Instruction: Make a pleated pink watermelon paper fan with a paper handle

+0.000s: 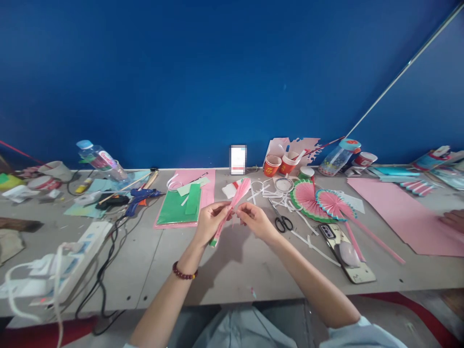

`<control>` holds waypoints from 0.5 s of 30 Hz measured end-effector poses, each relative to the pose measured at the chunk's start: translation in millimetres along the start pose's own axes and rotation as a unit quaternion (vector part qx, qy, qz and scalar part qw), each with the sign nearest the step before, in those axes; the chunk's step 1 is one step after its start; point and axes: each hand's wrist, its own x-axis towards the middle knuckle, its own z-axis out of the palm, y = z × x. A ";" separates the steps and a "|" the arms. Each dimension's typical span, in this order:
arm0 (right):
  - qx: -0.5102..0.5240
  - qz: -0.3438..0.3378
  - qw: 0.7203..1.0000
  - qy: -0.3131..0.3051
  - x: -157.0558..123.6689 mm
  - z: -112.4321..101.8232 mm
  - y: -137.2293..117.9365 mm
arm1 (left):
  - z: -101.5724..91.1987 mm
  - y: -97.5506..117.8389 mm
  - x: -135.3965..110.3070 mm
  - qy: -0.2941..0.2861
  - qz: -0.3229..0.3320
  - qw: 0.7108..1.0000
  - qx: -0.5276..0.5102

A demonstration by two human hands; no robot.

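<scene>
In the head view, here's my left hand (212, 220), closed around a pleated pink paper bundle (239, 191) with green at its lower end, and it's tilted, top leaning right, up above the grey table (155, 275)! My right hand (255, 220) is right there beside it, thumb and forefinger drawn together next to the pleats; whether anything is pinched between them, I cannot tell. A beaded bracelet (184, 273) sits on my left wrist.

Out to the left, green sheets (176, 208) lie on pink paper, with a blue glue gun (139, 203) beyond them and a white power strip (83, 256) nearer me. Over to the right, black-handled scissors (279, 224) lie among white strips, and two pink fans (308, 198) overlap just behind a phone (357, 274). Two red cups (271, 166) stand near the blue wall (217, 82). Far right, another person's hand (454, 220) rests by a pink sheet (402, 212).
</scene>
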 end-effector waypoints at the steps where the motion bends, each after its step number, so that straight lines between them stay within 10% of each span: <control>1: 0.005 0.003 1.000 0.004 0.9 -0.6 0.3 | -0.6 -2.5 3.3 -0.002 -0.015 1.000 -0.019; 15: 0.112 0.041 0.993 0.002 6.1 -6.2 22.1 | 0.1 -23.4 8.7 -0.005 -0.132 0.983 -0.127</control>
